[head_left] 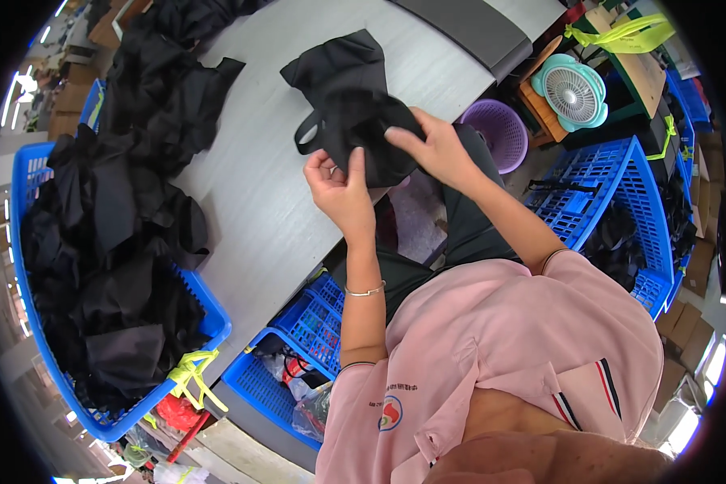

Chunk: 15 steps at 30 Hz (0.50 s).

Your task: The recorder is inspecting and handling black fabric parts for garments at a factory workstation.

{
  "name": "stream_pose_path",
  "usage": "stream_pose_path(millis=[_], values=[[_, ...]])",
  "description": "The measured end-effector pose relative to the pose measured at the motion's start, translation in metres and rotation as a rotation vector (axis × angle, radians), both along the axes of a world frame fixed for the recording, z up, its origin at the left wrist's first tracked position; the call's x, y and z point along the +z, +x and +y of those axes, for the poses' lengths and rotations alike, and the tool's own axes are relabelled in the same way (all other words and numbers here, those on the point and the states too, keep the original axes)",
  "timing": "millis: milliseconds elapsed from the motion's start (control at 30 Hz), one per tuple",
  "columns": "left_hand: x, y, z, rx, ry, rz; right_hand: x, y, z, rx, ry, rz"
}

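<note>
A black fabric piece with a strap loop (347, 97) is held up over the near edge of the grey table (258, 169). My left hand (339, 185) grips its lower left edge, the thumb lying on the cloth and the fingers curled behind. On the right side, my right hand (436, 149) pinches the same piece, its thumb on top and the other fingers partly hidden by the cloth. The loop sticks out to the left, just above my left hand. Whether the piece is a finished bag or garment I cannot tell.
At left a blue basket (218, 319) overflows with black cloth pieces (121, 242), which also pile along the table's far left. Blue crates (298, 323) sit below the table and at right (589, 194). A purple bin (496, 133) and a turquoise fan (573, 93) stand at the right.
</note>
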<state>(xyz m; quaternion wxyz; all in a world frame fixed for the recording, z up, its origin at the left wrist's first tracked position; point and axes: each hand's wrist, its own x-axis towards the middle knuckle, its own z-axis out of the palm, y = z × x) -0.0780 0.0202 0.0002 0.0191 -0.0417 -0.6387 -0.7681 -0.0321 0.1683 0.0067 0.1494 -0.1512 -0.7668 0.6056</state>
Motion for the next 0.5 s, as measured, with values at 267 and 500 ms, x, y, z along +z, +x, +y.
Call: stream_pose_path(millis=[267, 500], values=[[0.003, -0.021, -0.023, 0.093, -0.261, 0.106, -0.004, -0.022, 0.043, -0.121, 0.246, -0.043], [0.014, -0.014, -0.025, 0.092, -0.166, 0.085, -0.011, -0.028, 0.149, -0.422, 1.013, 0.181]])
